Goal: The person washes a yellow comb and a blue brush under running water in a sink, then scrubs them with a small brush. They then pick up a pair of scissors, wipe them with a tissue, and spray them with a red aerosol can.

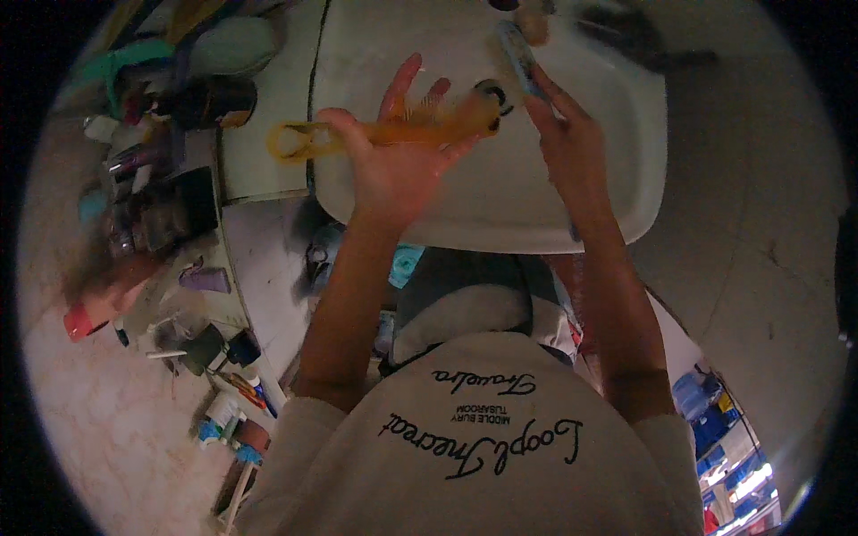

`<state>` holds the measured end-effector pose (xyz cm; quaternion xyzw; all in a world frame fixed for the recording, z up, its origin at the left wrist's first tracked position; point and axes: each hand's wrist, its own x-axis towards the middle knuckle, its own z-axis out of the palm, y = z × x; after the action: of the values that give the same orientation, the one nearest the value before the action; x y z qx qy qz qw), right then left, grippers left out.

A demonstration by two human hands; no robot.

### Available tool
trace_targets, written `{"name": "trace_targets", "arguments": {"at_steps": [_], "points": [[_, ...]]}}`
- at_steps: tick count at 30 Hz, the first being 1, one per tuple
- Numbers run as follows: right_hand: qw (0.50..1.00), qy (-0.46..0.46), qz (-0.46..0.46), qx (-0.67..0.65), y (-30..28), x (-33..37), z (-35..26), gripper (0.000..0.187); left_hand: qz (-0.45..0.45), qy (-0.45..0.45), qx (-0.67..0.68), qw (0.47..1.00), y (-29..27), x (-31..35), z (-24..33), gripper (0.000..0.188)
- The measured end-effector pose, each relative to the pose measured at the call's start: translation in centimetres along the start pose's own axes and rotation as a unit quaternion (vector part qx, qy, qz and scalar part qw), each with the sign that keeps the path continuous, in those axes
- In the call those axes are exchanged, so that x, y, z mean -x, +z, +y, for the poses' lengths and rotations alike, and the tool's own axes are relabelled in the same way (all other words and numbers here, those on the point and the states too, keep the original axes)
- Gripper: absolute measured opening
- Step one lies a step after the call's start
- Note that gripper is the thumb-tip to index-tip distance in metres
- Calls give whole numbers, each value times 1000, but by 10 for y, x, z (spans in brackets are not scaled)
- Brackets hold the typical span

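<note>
Item: person at a washbasin, seen from above. Nearest, a pale sweatshirt (483, 438) with dark script, sleeves pushed up, both forearms reaching forward. Left hand (393, 165): closed around the middle of an orange translucent comb (393, 132) with a looped handle, held level over the white sink (617, 143), fingers partly spread behind it. Right hand (559, 125): pinched on a slim bluish brush (520, 55), its end close to the comb's dark-tipped far end; the picture is blurred here, so contact between the two cannot be told. Left of the sink, a crowded counter (259, 152) with dark bottles and jars (152, 205), and further tubes (223, 420) lower down. Risks, judged: the comb is held by a loose mid-grip and could slip into the basin if wet; a sweep of the left elbow could topple the packed bottles beside it; splashes could reach the pushed-up sleeves.
</note>
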<state>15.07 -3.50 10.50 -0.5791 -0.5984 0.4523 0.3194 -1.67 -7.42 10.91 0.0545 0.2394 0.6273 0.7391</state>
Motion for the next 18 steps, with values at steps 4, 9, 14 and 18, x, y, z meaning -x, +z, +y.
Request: {"name": "trace_targets", "arguments": {"at_steps": [4, 9, 14, 18], "points": [[980, 132, -53, -139, 7, 19, -12, 38, 13, -31, 64, 997, -10, 0, 1, 76], [981, 98, -73, -148, 20, 18, -16, 37, 19, -40, 144, 989, -27, -1, -17, 57], [999, -34, 5, 0, 28, 12, -11, 39, 17, 40, -17, 999, -12, -6, -29, 58], [997, -72, 9, 21, 45, 34, -1, 37, 29, 82, -84, 993, -7, -11, -31, 64]]}}
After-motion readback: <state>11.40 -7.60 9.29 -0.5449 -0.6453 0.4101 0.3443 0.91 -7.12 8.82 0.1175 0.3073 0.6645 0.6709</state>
